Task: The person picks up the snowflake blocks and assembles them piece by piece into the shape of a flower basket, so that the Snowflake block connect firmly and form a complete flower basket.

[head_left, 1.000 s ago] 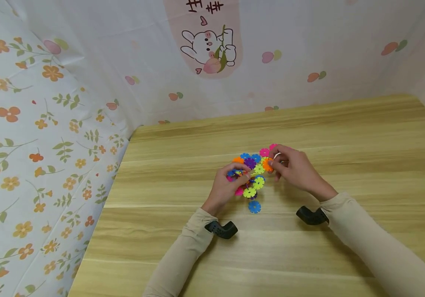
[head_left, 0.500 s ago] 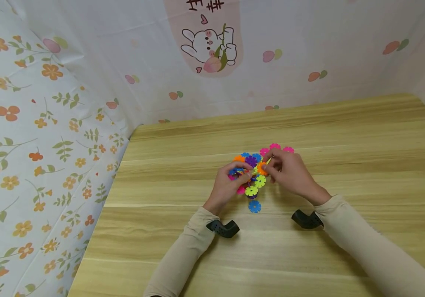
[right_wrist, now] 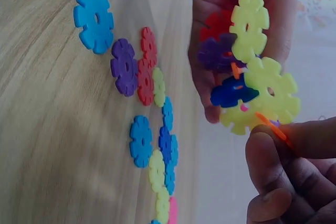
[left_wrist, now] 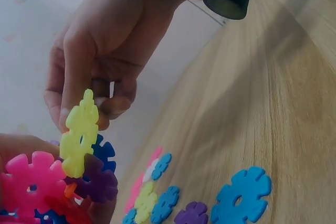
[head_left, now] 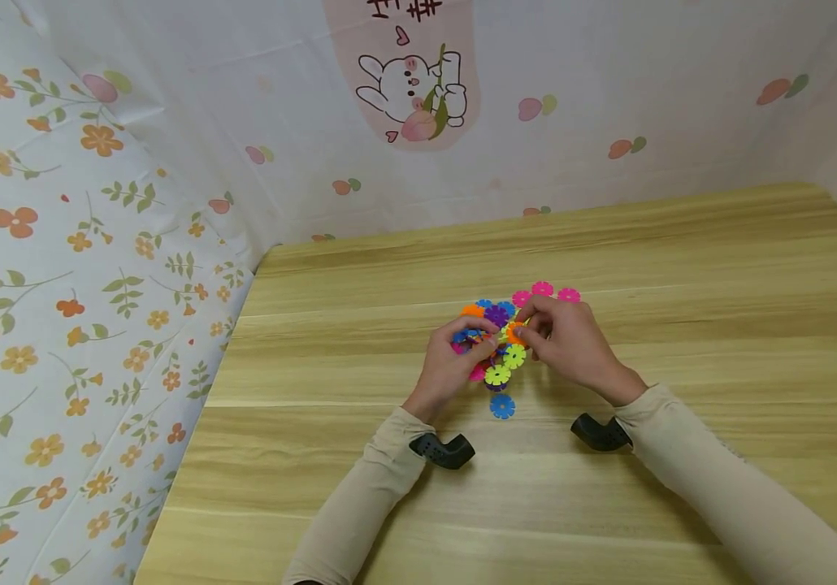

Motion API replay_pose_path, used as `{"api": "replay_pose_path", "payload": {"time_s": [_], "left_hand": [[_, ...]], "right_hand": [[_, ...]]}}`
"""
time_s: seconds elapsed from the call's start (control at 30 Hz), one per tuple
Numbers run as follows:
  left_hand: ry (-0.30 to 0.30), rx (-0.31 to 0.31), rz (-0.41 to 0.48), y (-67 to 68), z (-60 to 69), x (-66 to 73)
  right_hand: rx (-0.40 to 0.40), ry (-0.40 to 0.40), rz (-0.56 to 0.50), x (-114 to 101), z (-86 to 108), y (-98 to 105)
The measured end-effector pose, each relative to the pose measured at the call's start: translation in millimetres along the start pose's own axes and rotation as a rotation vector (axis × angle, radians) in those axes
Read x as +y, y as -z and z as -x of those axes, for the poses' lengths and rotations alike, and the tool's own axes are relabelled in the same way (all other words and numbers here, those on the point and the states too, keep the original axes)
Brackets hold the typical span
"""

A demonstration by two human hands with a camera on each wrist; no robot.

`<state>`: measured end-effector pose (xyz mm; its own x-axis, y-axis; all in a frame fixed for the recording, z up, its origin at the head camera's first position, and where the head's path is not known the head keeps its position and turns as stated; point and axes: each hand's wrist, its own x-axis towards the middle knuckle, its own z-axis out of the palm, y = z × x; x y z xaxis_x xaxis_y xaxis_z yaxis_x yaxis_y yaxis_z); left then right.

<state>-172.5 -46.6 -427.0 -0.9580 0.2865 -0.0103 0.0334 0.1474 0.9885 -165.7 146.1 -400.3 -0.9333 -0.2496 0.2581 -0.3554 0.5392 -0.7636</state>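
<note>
as fingers (right_wrist: 264, 156) grip discs (right_wrist: 283, 85), table (head_left: 682, 366) bears others (right_wrist: 123, 69).

Mid-frame in the head view, fingers of the left hand (head_left: 449, 359) hide part of the disc cluster (head_left: 513, 357); those of the right hand (head_left: 581, 347) cover part of an orange disc (head_left: 514, 332). The top edge cuts the lettering (head_left: 423, 9). The left wrist view's bottom edge crops a purple disc (left_wrist: 192, 214).
</note>
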Motion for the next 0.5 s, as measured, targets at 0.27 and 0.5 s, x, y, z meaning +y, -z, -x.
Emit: {"api": "replay_pose_path", "payload": {"time_s": [0.27,0.5], "left_hand": [[-0.041,0.040,0.005,-5.0,0.1,0.6],[-0.055,0.050,0.027,-8.8,2.9,1.5]], "right_hand": [[0.027,-0.041,-0.034,-2.3,-0.9,-3.8],[0.011,-0.050,-0.083,-1.4,-1.8,-7.6]]}}
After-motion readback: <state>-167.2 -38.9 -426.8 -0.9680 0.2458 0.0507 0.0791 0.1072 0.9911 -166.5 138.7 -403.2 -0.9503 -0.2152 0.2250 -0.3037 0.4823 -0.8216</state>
